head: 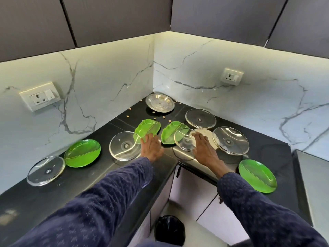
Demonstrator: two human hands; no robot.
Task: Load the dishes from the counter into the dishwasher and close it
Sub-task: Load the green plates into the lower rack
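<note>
From the head camera I look down on a black L-shaped counter [99, 177] set into a corner of marble-veined wall. My left hand [151, 147] reaches forward with fingers straight and relaxed, its fingertips on the near edge of a green leaf-shaped dish [147, 130] — gripping nothing. My right hand [204, 148] lies flat, fingers straight, on a glass lid [185, 139] that overlaps a second green leaf-shaped dish [171, 133] and a pale round plate [211, 136].

The rest of the dishes are spread over the counter. At the far corner sits a steel plate [159, 102], with small pale crumbs scattered near it. To the right, a glass lid [200, 118] lies far and another [230, 140] nearer, touching the pale plate. A green oval dish [257, 175] rests at the near right. Left of my left hand is a glass lid [124, 146] overlapping the first leaf dish; further left a green oval dish [82, 152] touches one more glass lid [46, 170].

Both sleeves are dark blue. Below the counter corner stands a black bin [169, 229]. A socket [40, 98] sits on the left wall, another [231, 76] on the right wall. I see no dishwasher in this view.
</note>
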